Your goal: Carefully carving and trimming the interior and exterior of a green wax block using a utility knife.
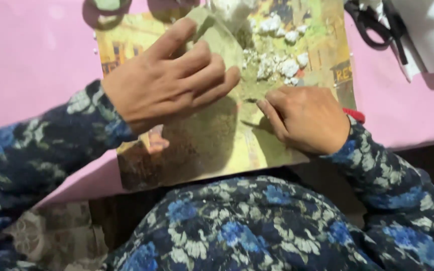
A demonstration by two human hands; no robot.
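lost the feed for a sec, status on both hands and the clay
Left hand pressing olive clay lump, holding nothing. Right hand pinching thin tool. White crumbs on printed sheet close by.

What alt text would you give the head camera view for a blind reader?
A left hand presses an olive-green clay lump on a printed sheet, while the right hand pinches a thin tool. White crumbs lie beyond, on a pink table.

A printed sheet (322, 45), perhaps a glossy magazine page, lies on the pink surface (26, 45), mostly yellow, ochre and brown with green patches. Near its right edge a small dark sign-like panel (342, 73) with pale lettering is pictured. No packages or screens show.
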